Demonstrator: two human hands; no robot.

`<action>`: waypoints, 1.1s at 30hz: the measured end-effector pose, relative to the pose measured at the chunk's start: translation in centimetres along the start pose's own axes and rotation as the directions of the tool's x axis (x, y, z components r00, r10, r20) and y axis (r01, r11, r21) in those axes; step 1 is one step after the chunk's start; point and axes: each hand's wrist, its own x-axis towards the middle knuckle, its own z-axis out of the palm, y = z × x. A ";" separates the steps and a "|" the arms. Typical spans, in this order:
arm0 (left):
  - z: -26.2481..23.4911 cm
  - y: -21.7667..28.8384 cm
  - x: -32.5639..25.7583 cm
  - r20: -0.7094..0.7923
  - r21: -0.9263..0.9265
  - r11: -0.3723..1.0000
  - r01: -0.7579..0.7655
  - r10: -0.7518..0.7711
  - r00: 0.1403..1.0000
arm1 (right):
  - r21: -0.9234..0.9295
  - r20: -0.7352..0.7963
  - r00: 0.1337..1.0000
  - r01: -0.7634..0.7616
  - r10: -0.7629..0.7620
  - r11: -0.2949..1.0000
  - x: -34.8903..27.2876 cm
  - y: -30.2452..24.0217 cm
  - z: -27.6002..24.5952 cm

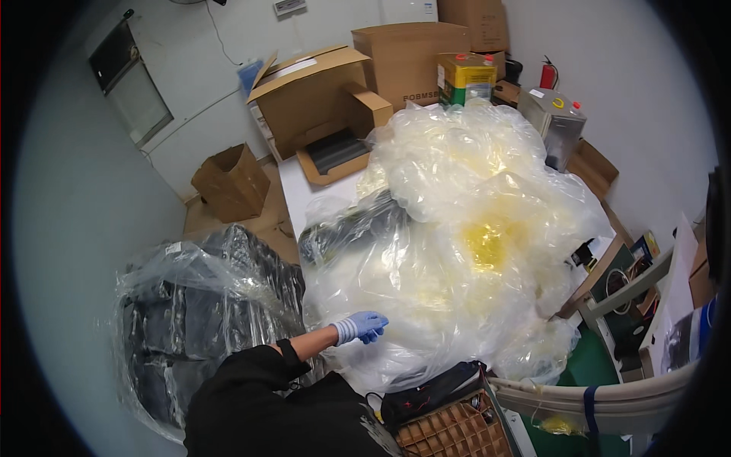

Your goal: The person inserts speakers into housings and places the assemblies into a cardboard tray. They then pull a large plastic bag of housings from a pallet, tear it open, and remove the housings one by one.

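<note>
My left hand [364,327], in a light blue glove with a white-striped cuff, reaches in from the lower left under a black sleeve. It rests at the near side of a large pile of clear plastic film bags [426,297], its fingers slightly curled and apart, with no object visible in them. Part of the pile looks yellowish, and a dark item [354,228] shows through the film on its left side. My right hand is outside the picture.
Black film-wrapped blocks [198,320] stack at left. Behind the pile are an open cardboard box [312,107], a yellow-green can [464,76] and a metal can [556,122]. A brown gridded tray [457,426] lies near me, beside a curved white rail [632,400]. An open carton [232,183] stands on the floor.
</note>
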 end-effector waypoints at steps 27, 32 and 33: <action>-13.9 3.0 7.0 -0.572 0.815 0.508 0.280 0.628 0.528 | -0.432 -0.440 0.698 0.388 -0.565 0.815 -28.8 15.4 12.0; -17.9 3.0 4.6 -0.629 0.774 0.546 0.321 0.603 0.490 | -0.473 -0.378 0.719 0.392 -0.583 0.789 -30.2 16.4 11.1; -18.5 3.0 4.1 -0.643 0.763 0.555 0.331 0.598 0.479 | -0.497 -0.361 0.726 0.383 -0.586 0.779 -30.4 16.8 11.7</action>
